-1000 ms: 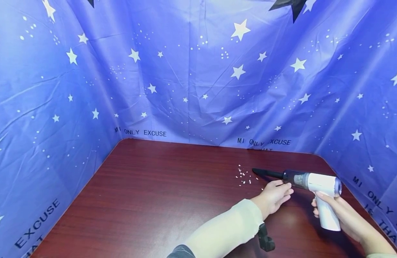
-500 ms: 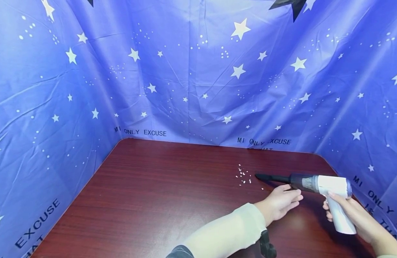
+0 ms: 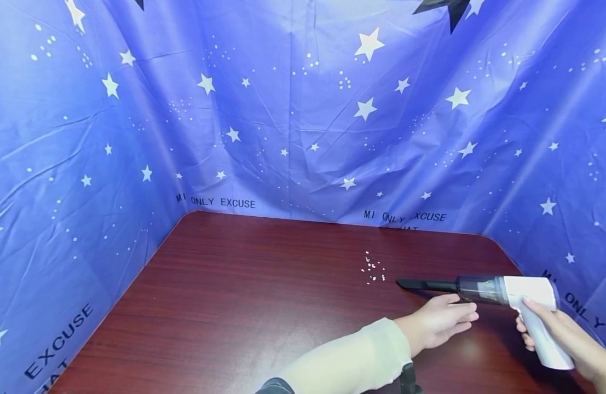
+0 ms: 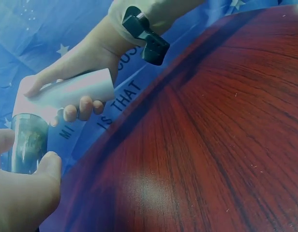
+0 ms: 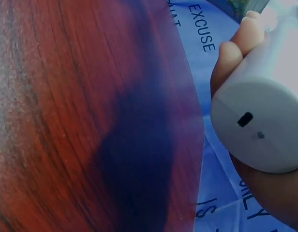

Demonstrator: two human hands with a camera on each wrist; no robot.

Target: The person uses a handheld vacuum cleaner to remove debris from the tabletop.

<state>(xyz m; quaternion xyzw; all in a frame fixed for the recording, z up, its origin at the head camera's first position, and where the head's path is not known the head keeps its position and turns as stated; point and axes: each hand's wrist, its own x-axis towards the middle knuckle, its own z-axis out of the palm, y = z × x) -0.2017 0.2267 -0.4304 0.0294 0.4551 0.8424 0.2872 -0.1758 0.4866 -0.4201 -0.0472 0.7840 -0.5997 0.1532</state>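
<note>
My right hand (image 3: pixel 561 331) grips the white handle of a handheld vacuum cleaner (image 3: pixel 529 293), its thumb up near the body. The cleaner lies nearly level, its dark see-through dust chamber (image 4: pixel 30 145) ahead of the body and its slim black nozzle (image 3: pixel 423 285) pointing left. Below the chamber, my left hand (image 3: pixel 438 323) reaches out with fairly straight fingers; thumb and a finger show on either side of the chamber in the left wrist view. Small white bits (image 3: pixel 373 268) lie scattered just left of the nozzle tip. The handle's round end (image 5: pixel 265 125) fills the right wrist view's right side.
A dark red wood-grain table (image 3: pixel 209 306) lies below. Blue star-patterned cloth (image 3: pixel 288 109) hangs along its back and both sides, close to the right edge beside the cleaner. A black wrist mount (image 4: pixel 146 41) sits on the right sleeve.
Both hands and the vacuum cleaner have moved right and nearer to me, and the nozzle has levelled. Two stray white bits near the nozzle tip are no longer seen.
</note>
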